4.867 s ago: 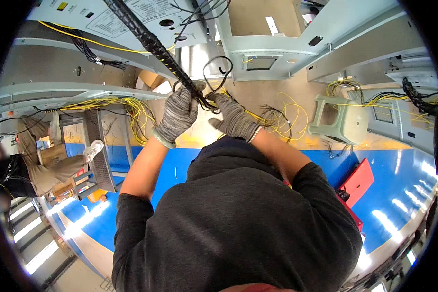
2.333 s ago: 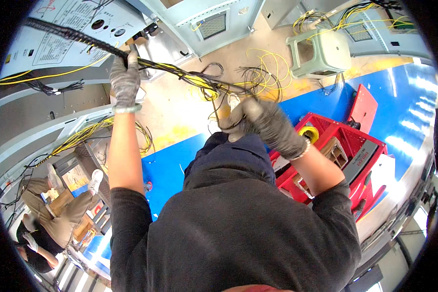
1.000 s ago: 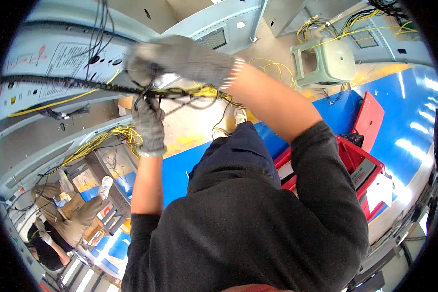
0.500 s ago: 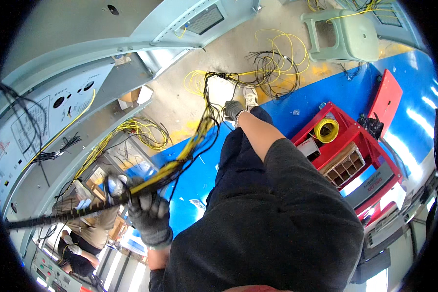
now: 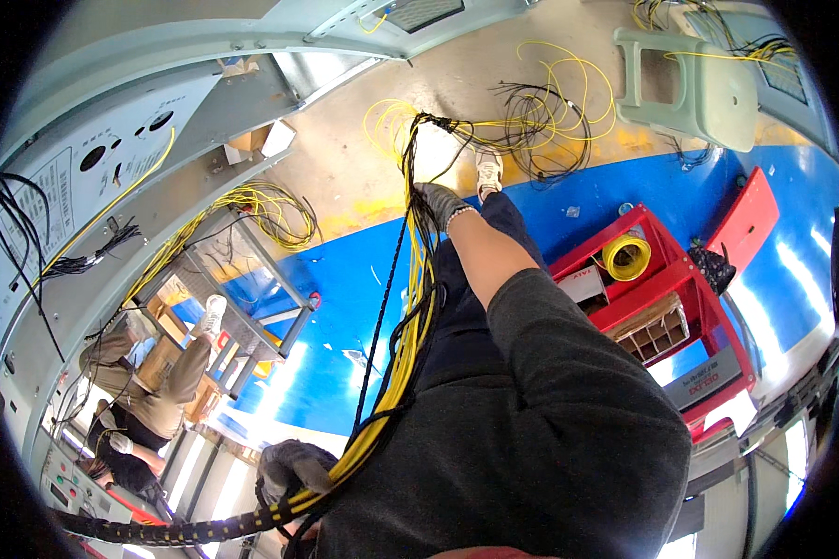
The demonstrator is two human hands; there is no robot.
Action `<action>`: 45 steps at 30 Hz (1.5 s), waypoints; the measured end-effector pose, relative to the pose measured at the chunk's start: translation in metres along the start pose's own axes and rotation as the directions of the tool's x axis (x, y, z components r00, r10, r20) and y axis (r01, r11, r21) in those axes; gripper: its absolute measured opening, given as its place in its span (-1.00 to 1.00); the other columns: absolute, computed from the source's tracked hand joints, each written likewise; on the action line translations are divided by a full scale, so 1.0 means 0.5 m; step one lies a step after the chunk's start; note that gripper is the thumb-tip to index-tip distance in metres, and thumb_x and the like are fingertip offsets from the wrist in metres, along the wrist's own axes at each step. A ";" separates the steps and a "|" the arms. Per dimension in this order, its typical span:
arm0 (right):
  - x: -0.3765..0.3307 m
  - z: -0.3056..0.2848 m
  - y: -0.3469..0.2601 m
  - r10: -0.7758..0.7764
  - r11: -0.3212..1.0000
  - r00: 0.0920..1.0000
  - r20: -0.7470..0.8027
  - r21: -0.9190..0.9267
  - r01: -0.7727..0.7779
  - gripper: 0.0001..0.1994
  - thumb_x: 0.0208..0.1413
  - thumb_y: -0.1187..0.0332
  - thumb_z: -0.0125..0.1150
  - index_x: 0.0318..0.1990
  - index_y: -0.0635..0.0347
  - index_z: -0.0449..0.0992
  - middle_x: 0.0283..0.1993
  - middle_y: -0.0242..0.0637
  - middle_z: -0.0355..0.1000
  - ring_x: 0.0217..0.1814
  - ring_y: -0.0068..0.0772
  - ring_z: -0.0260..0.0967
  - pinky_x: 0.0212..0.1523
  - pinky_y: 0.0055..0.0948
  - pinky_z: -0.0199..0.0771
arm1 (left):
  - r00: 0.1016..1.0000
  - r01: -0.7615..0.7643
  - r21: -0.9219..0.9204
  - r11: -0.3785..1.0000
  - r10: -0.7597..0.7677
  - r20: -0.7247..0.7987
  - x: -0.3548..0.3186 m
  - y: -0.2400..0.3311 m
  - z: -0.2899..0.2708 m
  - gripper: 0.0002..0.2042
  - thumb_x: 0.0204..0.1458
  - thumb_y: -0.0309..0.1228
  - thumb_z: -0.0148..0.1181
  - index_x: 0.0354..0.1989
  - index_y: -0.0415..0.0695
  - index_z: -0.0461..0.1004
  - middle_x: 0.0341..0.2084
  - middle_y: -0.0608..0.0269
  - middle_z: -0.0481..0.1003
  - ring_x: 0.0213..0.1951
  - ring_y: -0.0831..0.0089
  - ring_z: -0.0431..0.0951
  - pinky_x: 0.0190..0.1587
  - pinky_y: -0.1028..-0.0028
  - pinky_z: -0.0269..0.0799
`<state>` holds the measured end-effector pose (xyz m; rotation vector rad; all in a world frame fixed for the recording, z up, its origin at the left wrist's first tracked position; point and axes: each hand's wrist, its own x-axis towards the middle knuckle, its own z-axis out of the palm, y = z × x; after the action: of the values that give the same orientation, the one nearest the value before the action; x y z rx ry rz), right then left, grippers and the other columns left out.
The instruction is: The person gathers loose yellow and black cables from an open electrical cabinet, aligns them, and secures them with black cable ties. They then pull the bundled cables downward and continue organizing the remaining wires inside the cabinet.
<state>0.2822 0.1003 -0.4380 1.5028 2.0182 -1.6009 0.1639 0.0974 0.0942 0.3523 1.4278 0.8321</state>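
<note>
A long wire harness [image 5: 403,359] of yellow and black wires runs from the floor up past my body. Its lower-left stretch [image 5: 163,533] is bound in black wrap. My left hand [image 5: 294,466], in a grey glove, is closed round the harness near where the wrap begins, beside my torso. Further along, my right hand [image 5: 443,207], gloved too, grips the harness close to my knee; its fingertips are partly hidden by the wires. Beyond it, the harness spreads into loose coils of yellow and black wire [image 5: 555,126] on the floor.
A grey metal cabinet [image 5: 140,140] with hanging wires stands at left. To the right are a red cart [image 5: 657,270] with a yellow spool [image 5: 626,257] and a green stool [image 5: 708,93]. A co-worker [image 5: 163,396] sits at lower left, near a metal stand [image 5: 294,326].
My left hand has moved down toward my body, drawing the wrapped part of the harness with it. The wires now run more steeply along my leg. My right hand stays on the harness.
</note>
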 end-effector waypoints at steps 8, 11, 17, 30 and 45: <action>-0.096 -0.092 0.043 0.286 0.912 0.958 -0.030 0.317 -0.262 -0.63 0.12 0.18 -0.12 -0.16 0.31 0.47 -0.14 0.12 0.41 -0.01 -0.02 0.36 -0.02 -0.19 0.32 | 0.982 -0.102 0.075 0.992 0.088 0.167 0.013 0.007 -0.071 -0.57 -0.06 -0.01 0.11 -0.40 -0.22 0.31 -0.81 0.30 0.25 -0.75 0.43 0.28 -0.69 0.46 0.21; -0.186 -0.089 0.105 0.541 0.775 0.839 -0.065 0.426 -0.467 -0.53 0.01 0.04 -0.10 -0.23 0.32 0.50 -0.12 0.15 0.39 -0.01 0.02 0.35 -0.02 -0.20 0.32 | 0.951 -0.141 -0.017 0.990 0.140 0.276 0.076 -0.008 -0.054 -0.45 -0.15 -0.02 0.22 -0.08 -0.15 0.29 -0.70 0.43 0.19 -0.67 0.56 0.21 -0.64 0.56 0.14; -0.387 -0.244 0.214 0.238 0.937 0.796 -0.557 -0.085 -0.340 -0.81 -0.09 0.27 0.10 -0.39 0.18 0.49 -0.39 -0.12 0.46 -0.30 -0.07 0.43 -0.30 -0.23 0.43 | 0.584 -0.534 0.831 -0.157 0.642 0.497 0.247 -0.002 -0.123 -0.60 0.07 -0.45 0.05 0.10 -0.23 0.22 -0.18 0.16 0.37 -0.19 0.35 0.42 -0.20 0.44 0.43; -0.964 -0.743 -0.220 0.047 -0.330 0.351 -0.935 0.317 0.889 -0.77 0.12 0.33 0.00 -0.58 0.09 0.29 -0.76 -0.65 -0.17 -0.75 -0.68 -0.20 -0.60 -0.59 -0.04 | 0.866 -0.456 -0.062 0.888 0.426 -0.262 0.505 0.101 -0.095 -0.60 -0.08 -0.18 0.25 -0.19 -0.22 0.38 -0.23 0.11 0.44 -0.35 0.35 0.51 -0.37 0.41 0.57; -0.667 -0.233 0.051 0.806 -0.434 0.577 -0.132 0.531 0.728 -0.78 0.07 0.26 0.04 -0.59 0.03 0.32 -0.67 -0.39 0.29 -0.71 -0.39 0.18 -0.70 -0.48 0.25 | 0.620 -0.057 0.990 0.128 0.782 -0.065 0.535 0.178 -0.376 -0.27 -0.16 0.15 0.19 0.00 -0.26 0.25 -0.30 -0.02 0.53 -0.25 0.13 0.50 -0.22 0.26 0.37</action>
<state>0.5130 -0.0059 -0.1909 -1.1201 0.5954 1.0891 -0.0599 0.2927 -0.0683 1.7447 2.4465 0.4077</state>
